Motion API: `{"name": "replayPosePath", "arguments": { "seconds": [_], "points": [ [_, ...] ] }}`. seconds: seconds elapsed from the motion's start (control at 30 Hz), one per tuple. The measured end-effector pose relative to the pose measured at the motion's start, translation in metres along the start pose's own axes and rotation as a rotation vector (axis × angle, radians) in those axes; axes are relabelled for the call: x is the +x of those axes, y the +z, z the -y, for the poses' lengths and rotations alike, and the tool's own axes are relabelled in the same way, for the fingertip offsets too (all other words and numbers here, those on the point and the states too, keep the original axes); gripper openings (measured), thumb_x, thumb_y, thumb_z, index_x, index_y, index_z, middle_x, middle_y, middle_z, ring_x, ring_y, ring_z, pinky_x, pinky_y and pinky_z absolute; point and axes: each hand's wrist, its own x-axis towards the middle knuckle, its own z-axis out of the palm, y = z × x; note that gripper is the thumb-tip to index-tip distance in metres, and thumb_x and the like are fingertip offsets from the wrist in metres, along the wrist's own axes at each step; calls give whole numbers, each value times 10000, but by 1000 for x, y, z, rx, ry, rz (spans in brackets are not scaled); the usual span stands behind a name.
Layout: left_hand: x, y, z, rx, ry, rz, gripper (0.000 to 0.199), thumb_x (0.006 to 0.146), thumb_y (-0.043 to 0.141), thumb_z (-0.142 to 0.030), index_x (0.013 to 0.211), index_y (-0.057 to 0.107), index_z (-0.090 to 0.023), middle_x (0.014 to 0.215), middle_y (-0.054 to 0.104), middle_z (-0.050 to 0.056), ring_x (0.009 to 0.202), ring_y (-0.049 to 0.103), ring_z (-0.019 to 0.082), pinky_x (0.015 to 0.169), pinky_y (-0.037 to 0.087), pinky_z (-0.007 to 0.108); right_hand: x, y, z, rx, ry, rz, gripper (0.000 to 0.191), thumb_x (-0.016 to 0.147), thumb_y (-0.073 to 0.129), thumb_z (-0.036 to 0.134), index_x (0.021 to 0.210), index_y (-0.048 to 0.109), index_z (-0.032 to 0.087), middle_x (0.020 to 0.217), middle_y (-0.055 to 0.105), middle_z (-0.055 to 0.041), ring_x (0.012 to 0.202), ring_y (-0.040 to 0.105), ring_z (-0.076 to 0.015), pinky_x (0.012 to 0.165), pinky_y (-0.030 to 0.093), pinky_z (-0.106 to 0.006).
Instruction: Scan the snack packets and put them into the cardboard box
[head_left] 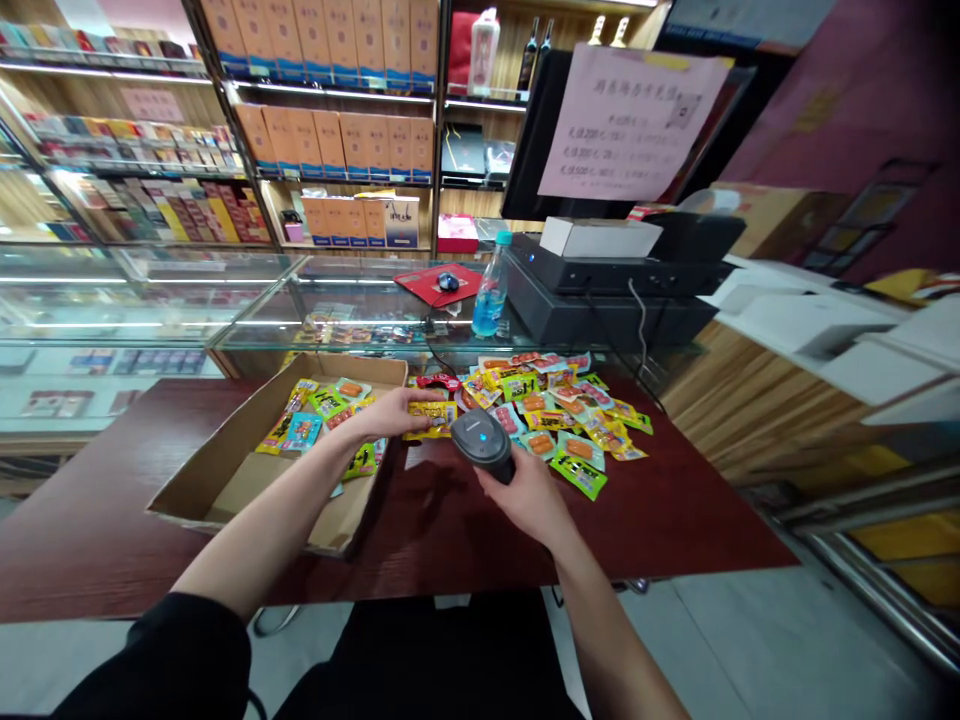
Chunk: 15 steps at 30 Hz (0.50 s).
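Observation:
My right hand (534, 495) is wrapped round the grip of a dark barcode scanner (480, 438), which has a small blue light on top. Pinched in my left hand (397, 412) is a yellow snack packet (433, 418), held just left of the scanner's head. A loose pile of snack packets (559, 400), yellow, green and clear with sausages showing, lies beyond and right of the scanner. Left of my left hand stands a shallow cardboard box (225, 440) with several more packets (304, 430) in it. My left forearm passes over the box and hides part of it.
Behind the dark red table (420, 540) runs a glass counter (255, 300). On it are a water bottle (490, 290), a mouse (448, 282) on a red pad, and a monitor (532, 130) with a pink paper sign (630, 120) above a black cash drawer (555, 305). Stocked shelves line the back.

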Motion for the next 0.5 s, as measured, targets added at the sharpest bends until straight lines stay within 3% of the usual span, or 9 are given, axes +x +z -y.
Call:
{"name": "replayPosePath", "arguments": {
  "seconds": [0.1, 0.23, 0.4, 0.5],
  "points": [
    [5, 1, 9, -13, -45, -62, 463, 612, 755, -324, 1023, 631, -149, 803, 692, 3, 680, 614, 139, 613, 471, 230, -2, 1, -1, 7, 13, 29, 246, 767, 607, 310, 965, 664, 176, 829, 733, -59, 741, 667, -214, 678, 468, -271],
    [10, 0, 18, -209, -94, -37, 396, 601, 775, -335, 893, 582, -148, 793, 695, 19, 689, 638, 143, 646, 496, 257, -3, 3, -2, 11, 24, 49, 237, 775, 597, 308, 963, 654, 176, 805, 733, -60, 716, 668, -213, 672, 465, -276],
    [9, -3, 16, -293, -97, -38, 379, 599, 784, -319, 871, 578, -154, 804, 702, 26, 705, 651, 148, 665, 507, 274, -3, 4, -3, -3, 24, 45, 236, 768, 603, 302, 961, 659, 178, 794, 730, -61, 718, 667, -215, 659, 461, -277],
    [8, -4, 13, -254, -75, -52, 327, 600, 768, -274, 841, 587, -146, 729, 676, 2, 643, 625, 124, 597, 481, 232, -4, 4, -3, -3, 30, 39, 238, 769, 603, 308, 957, 668, 177, 772, 727, -58, 703, 664, -211, 648, 459, -277]
  ]
}}
